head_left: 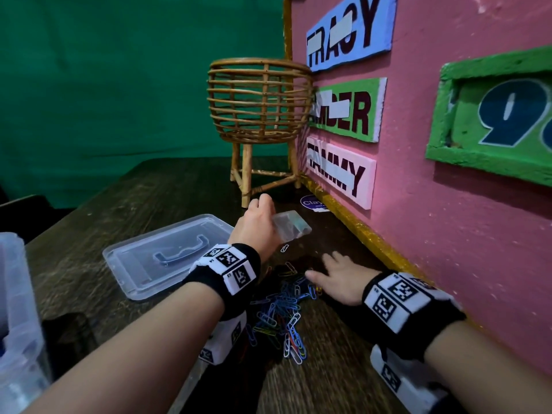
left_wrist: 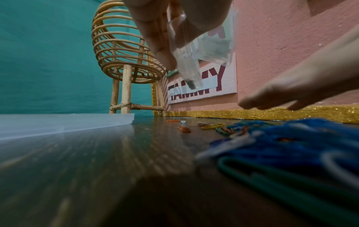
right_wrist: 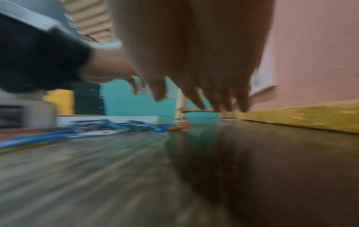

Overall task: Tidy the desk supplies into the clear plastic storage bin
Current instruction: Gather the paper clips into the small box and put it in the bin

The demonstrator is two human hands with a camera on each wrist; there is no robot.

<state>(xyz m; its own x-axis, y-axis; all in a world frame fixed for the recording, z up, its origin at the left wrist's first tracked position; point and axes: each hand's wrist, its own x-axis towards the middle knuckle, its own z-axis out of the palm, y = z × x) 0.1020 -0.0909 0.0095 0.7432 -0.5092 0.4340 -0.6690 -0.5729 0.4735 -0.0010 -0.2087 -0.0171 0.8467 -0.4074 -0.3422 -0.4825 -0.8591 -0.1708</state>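
My left hand (head_left: 260,222) holds a small clear plastic box (head_left: 291,225) tilted above the dark wooden desk; in the left wrist view the fingers (left_wrist: 155,38) pinch the clear box (left_wrist: 186,61). A heap of coloured paper clips (head_left: 283,306) lies on the desk between my wrists, seen close as blue and green clips (left_wrist: 281,145). My right hand (head_left: 337,279) hovers with fingers spread and relaxed just over the far edge of the heap, holding nothing; its fingers (right_wrist: 194,76) point down, blurred. The clear storage bin (head_left: 18,309) stands at the far left edge.
The bin's clear lid (head_left: 167,255) with a handle lies flat left of my left hand. A rattan basket stand (head_left: 260,115) stands behind. A pink board with name signs and gold trim (head_left: 373,234) walls the right side. A round blue sticker (head_left: 312,203) lies near it.
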